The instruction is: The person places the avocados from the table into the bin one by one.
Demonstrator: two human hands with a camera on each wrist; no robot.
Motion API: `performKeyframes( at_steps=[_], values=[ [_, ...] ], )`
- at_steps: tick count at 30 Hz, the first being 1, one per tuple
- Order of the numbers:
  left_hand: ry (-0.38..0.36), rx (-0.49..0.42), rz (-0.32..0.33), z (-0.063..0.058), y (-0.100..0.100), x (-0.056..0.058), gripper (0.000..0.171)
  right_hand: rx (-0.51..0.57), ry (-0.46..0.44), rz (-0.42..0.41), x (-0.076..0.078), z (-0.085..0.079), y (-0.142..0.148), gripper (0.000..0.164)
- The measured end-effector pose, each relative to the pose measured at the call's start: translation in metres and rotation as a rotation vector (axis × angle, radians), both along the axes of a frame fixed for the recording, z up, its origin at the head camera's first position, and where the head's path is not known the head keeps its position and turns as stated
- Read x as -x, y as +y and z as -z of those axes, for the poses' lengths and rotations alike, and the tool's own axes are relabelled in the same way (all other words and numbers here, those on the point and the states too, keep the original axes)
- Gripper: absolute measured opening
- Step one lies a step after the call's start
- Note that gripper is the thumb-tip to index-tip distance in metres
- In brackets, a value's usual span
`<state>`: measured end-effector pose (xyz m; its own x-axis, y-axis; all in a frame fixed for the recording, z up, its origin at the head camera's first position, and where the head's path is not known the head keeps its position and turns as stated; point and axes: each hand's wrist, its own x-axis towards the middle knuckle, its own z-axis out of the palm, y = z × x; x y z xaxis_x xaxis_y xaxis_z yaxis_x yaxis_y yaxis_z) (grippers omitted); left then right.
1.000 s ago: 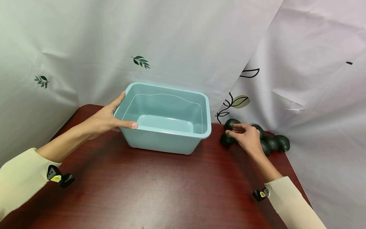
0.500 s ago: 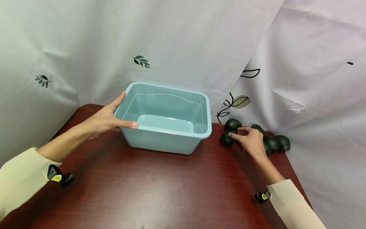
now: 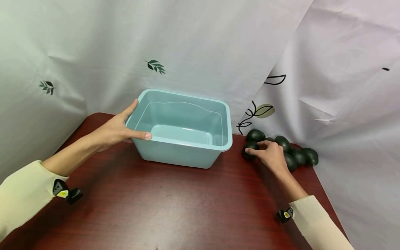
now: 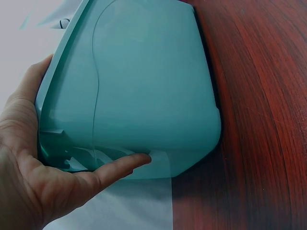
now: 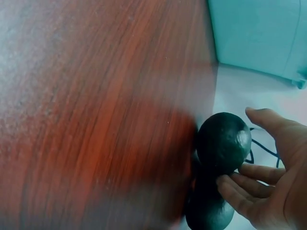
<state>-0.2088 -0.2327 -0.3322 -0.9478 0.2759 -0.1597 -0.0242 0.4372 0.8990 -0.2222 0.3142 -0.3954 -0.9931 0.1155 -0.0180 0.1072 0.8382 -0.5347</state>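
Spreads the left hand [image 3: 114,130] over the left end of the light-blue plastic tub [image 3: 178,155], thumb straight along the front rim, forefinger straight against the side rim. Over on the right, cups the right hand [image 3: 272,155], half-spread, about the front avocado [image 3: 250,145]; impossible to tell whether pinching or merely touching. Has that fruit on the reddish-brown table [image 3: 190,205], right of the tub, just in front of the rear avocado [image 3: 255,135], with more dark avocados [image 3: 298,157] clustered farther right.
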Motion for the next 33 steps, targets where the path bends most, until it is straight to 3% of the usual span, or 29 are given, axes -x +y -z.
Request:
performKeyframes(
  at_steps=[15,33],
  values=[
    [0.0,-0.008,-0.005,0.001,-0.001,0.001,0.137,-0.003,0.054,0.029,0.002,0.011,-0.009,0.096],
    [-0.002,-0.01,-0.01,0.001,0.0,0.001,0.137,-0.004,0.039,-0.007,0.005,0.009,-0.01,0.084]
  ],
)
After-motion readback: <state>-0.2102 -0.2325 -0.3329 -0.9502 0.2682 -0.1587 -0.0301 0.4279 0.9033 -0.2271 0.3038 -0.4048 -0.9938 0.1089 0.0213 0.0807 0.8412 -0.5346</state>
